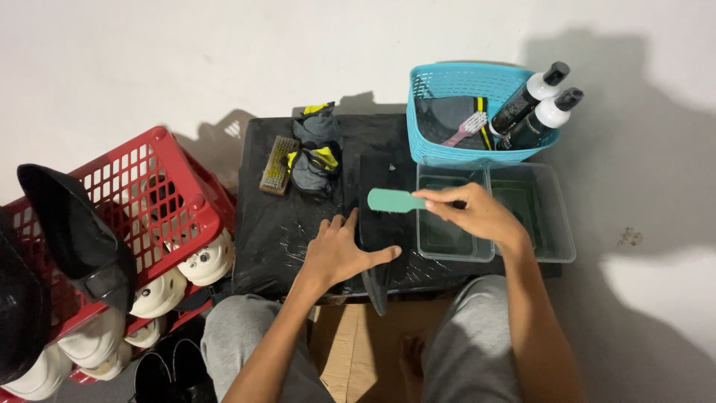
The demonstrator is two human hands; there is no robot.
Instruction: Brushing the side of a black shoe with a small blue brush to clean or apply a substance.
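My right hand (468, 213) grips the dark handle of a brush with a green head (394, 199), held just above a black insole-like flat piece (375, 239). That piece lies on a low black table (283, 224). My left hand (341, 252) rests flat on the table with fingers spread, its thumb on the flat piece. Two clear plastic tubs (492, 250) sit under and right of my right hand.
A teal basket (447, 78) at the back holds a dark cloth, a pink brush and two black-and-white bottles (538, 108). A wooden brush (279, 164) and grey-yellow cloths (315, 149) lie on the table. A red crate (160, 201) and white shoes (160, 295) stand left.
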